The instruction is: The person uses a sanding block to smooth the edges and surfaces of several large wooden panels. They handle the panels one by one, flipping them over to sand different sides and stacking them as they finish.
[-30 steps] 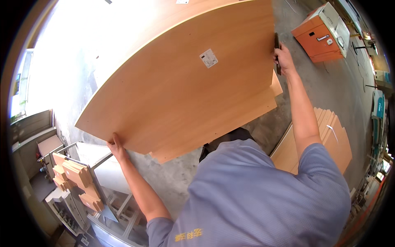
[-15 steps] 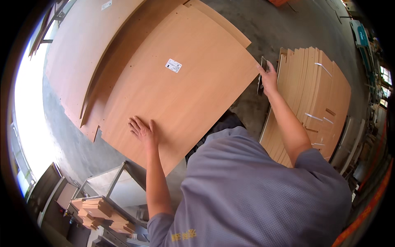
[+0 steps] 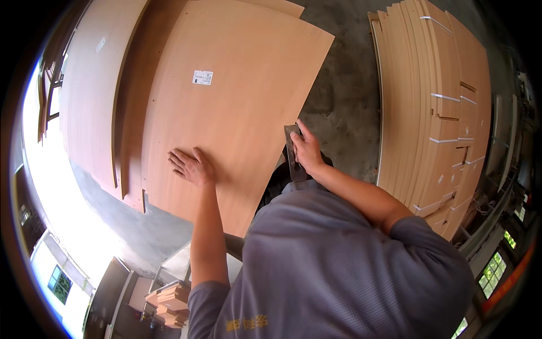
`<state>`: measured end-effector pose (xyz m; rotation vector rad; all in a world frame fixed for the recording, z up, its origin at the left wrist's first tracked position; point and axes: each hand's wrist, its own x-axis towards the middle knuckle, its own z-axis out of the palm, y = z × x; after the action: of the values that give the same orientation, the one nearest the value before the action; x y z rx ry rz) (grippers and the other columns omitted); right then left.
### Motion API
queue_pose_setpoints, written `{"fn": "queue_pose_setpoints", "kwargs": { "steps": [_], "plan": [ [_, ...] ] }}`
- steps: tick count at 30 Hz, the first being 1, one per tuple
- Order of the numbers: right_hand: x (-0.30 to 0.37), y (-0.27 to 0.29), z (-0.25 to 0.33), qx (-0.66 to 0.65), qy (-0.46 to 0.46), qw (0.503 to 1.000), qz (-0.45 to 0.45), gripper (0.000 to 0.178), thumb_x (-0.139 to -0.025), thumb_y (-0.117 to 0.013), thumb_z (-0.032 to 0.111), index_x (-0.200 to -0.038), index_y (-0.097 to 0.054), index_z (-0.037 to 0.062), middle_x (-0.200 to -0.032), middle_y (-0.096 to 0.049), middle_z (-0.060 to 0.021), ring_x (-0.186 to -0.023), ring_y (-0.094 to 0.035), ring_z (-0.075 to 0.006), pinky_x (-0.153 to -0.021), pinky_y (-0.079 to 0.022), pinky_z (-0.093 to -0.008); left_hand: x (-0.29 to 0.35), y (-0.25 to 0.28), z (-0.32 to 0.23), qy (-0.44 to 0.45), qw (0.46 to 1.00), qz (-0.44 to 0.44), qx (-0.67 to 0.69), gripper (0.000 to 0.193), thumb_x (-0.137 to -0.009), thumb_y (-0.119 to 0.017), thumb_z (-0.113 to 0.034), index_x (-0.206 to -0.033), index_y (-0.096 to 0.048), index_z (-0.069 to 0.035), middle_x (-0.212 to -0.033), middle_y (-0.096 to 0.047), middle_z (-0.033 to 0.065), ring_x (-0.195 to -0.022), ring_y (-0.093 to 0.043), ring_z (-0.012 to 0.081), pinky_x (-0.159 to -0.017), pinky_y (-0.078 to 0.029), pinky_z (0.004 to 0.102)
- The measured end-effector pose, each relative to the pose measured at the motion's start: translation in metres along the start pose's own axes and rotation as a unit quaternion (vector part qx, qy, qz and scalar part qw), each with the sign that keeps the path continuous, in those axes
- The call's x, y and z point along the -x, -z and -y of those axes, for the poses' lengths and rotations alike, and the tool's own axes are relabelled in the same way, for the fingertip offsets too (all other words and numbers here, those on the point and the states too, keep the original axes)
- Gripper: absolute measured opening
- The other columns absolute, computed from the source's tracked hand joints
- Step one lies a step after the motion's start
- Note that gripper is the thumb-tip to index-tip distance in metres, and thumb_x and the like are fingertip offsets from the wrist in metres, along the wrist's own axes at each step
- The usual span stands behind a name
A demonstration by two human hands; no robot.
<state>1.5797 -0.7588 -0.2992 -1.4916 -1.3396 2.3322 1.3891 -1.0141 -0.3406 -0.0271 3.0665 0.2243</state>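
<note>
A large light-brown wood panel [image 3: 226,118] with a white label [image 3: 202,78] lies in front of me. My left hand [image 3: 193,166] rests flat on its near left part, fingers spread. At the panel's right edge, close to my body, my right hand [image 3: 306,148] grips a dark, flat, bar-shaped hand tool [image 3: 294,164]. The tool stands on edge against the panel's side, and a round opening shows near its lower end. Its exact kind cannot be made out. My fingers wrap its right side and top.
More panels [image 3: 93,96] lie to the left, their long edges raised. A tall stack of strapped wood boards [image 3: 406,113] stands at right on the concrete floor [image 3: 339,85]. Smaller wood pieces [image 3: 171,302] sit in a metal rack at lower left.
My right hand has drawn the tool along the panel's right edge, from the far corner toward my body. My left hand stays flat on the panel. The view has turned.
</note>
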Motion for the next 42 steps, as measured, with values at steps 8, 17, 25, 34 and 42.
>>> {"fn": "queue_pose_setpoints", "kwargs": {
  "steps": [8,17,25,34,42],
  "plan": [
    [-0.032,0.005,0.021,-0.005,0.027,0.999,-0.036,0.058,-0.100,-0.056,0.013,-0.153,-0.036,0.0025,-0.058,-0.048,0.0019,-0.043,-0.042,-0.0065,-0.037,-0.038,-0.0260,-0.003,-0.006,0.003,0.004,1.000,-0.001,-0.027,0.076,-0.101,-0.039,-0.050,-0.158,-0.020,-0.004,-0.167,-0.017,0.0128,-0.154,-0.012,0.0314,-0.124,-0.009,0.0506],
    [-0.104,0.034,0.083,-0.022,0.065,0.995,-0.070,0.060,-0.098,-0.058,0.011,-0.153,-0.036,0.0024,-0.058,-0.050,0.0013,-0.044,-0.043,-0.0076,-0.039,-0.040,-0.0265,-0.002,-0.004,-0.002,0.005,0.999,0.006,-0.043,0.075,-0.102,-0.036,-0.050,-0.159,-0.018,-0.005,-0.167,-0.016,0.0128,-0.155,-0.011,0.0301,-0.124,-0.009,0.0501],
    [-0.171,0.066,0.153,-0.031,0.078,0.994,-0.072,0.058,-0.097,-0.060,0.010,-0.151,-0.041,0.0039,-0.060,-0.052,0.0007,-0.045,-0.046,-0.0088,-0.040,-0.038,-0.0267,0.001,-0.008,0.008,0.009,0.998,0.012,-0.061,0.077,-0.101,-0.038,-0.047,-0.159,-0.016,-0.002,-0.167,-0.015,0.0145,-0.155,-0.011,0.0303,-0.124,-0.007,0.0499],
    [-0.192,0.158,0.245,-0.142,0.107,0.974,-0.136,0.027,-0.094,-0.070,0.038,-0.097,-0.056,0.0157,-0.057,-0.040,0.0049,-0.041,-0.033,-0.0063,-0.037,-0.026,-0.0231,-0.018,-0.012,-0.031,-0.138,0.988,0.062,-0.040,0.083,-0.101,-0.038,-0.050,-0.157,-0.012,0.005,-0.166,-0.011,0.0218,-0.155,-0.006,0.0355,-0.124,-0.004,0.0504],
    [-0.126,0.171,0.246,0.035,0.125,0.979,-0.159,0.043,-0.092,-0.071,0.024,-0.130,-0.061,0.0061,-0.081,-0.061,-0.0009,-0.050,-0.045,-0.0063,-0.044,-0.034,-0.0249,-0.020,-0.043,-0.388,-0.448,0.889,0.092,-0.008,0.087,-0.098,-0.043,-0.058,-0.157,-0.020,0.001,-0.166,-0.020,0.0156,-0.155,-0.011,0.0277,-0.125,-0.004,0.0485]
  ]
}}
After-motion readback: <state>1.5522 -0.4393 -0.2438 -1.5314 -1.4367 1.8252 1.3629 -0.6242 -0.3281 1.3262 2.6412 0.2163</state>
